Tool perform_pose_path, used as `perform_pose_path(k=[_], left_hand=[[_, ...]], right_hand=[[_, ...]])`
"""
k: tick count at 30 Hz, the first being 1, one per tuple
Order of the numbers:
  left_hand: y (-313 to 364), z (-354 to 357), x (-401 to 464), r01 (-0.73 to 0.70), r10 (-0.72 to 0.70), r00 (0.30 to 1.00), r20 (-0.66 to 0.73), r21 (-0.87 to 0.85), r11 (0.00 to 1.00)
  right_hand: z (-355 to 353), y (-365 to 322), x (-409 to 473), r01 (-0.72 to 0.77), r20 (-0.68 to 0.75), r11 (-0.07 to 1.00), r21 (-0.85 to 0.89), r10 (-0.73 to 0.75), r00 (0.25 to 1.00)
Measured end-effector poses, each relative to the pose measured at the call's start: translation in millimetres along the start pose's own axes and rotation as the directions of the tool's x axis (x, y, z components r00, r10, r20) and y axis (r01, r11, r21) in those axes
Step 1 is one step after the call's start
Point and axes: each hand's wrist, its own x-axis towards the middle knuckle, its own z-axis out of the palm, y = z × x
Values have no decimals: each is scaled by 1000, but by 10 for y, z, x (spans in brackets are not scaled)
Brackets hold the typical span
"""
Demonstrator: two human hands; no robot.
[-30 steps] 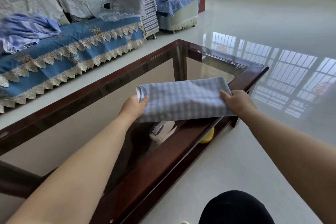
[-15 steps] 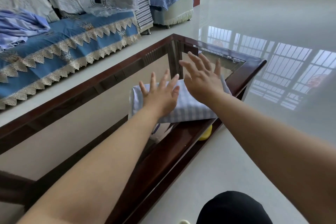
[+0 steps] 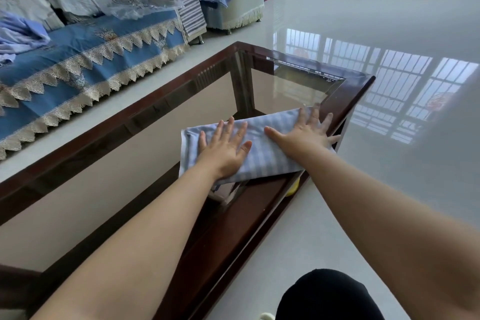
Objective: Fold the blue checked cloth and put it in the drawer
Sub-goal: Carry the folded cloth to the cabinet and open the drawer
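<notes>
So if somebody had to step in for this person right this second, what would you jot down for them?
Left hand: flat, fingers spread, pressing on the left half of the cloth.
Right hand: flat too, pressing the right half, fingertips reaching the wooden frame of the table.
Cloth: folded into a narrow strip, lying on the near right corner of the glass-topped table, near edge hanging a little over the frame.
Done: at least one fold made, now being smoothed.
Left: probably another fold or two, then put it in the drawer. No drawer shows in this view, so find it first.
</notes>
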Motion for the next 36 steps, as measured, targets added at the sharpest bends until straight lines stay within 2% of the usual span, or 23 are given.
perform_pose_path(k=[2, 4, 6, 8, 11, 18, 20, 21, 22, 24, 25, 28, 31, 34, 36], left_hand=[[-26, 12, 17, -2, 2, 1000, 0, -13, 1000], [0, 19, 11, -7, 7, 1000, 2, -10, 1000], [37, 12, -34, -24, 24, 1000, 13, -4, 1000], [56, 5, -106, -51, 51, 998, 24, -1, 999], [106, -8, -235, -73, 73, 997, 4, -7, 997], [602, -170, -670, -174, 180, 978, -107, 62, 983], [924, -354, -706, -262, 261, 959, -111, 12, 965], [1124, -478, -735, -308, 299, 949, -100, -83, 948], [1340, -605, -774, -338, 331, 941, -73, -259, 905], [1774, -813, -826, -330, 444, 895, 29, -626, 706], [1980, -888, -840, -319, 503, 862, 64, -702, 637], [2619, -979, -951, -275, 611, 762, 213, -748, 603], [3245, -852, -1063, -244, 700, 636, 324, -777, 581], [3827, -688, -1184, -366, 730, 583, 356, -687, 628], [4170, -523, -1235, -353, 731, 560, 391, -685, 637]], right_hand=[[-139, 34, 49, -193, 60, 965, 177, 185, 981], [-277, 158, 117, -369, 190, 867, 336, 322, 928], [-329, 305, 107, -403, 281, 830, 386, 311, 908], [-304, 443, 9, -355, 283, 833, 425, 251, 926], [-249, 654, -232, -303, 245, 751, 587, 192, 950], [-243, 1271, -1057, -6, -70, 561, 828, 115, 991], [-508, 1434, -1272, 70, -141, 536, 841, 94, 985], [-675, 1520, -1375, 94, -163, 531, 842, 84, 983], [-858, 1614, -1482, 117, -181, 532, 839, 69, 981], [-1213, 1865, -1686, 178, -236, 568, 803, 31, 971], [-1374, 2011, -1793, 210, -269, 598, 774, 10, 963], [-1785, 2546, -2151, 271, -348, 695, 666, -31, 937], [-2034, 3110, -2491, 258, -427, 781, 568, 13, 904], [-2155, 3643, -2731, 199, -482, 856, 478, 67, 873], [-2170, 4036, -2832, 126, -492, 874, 470, 141, 859]])
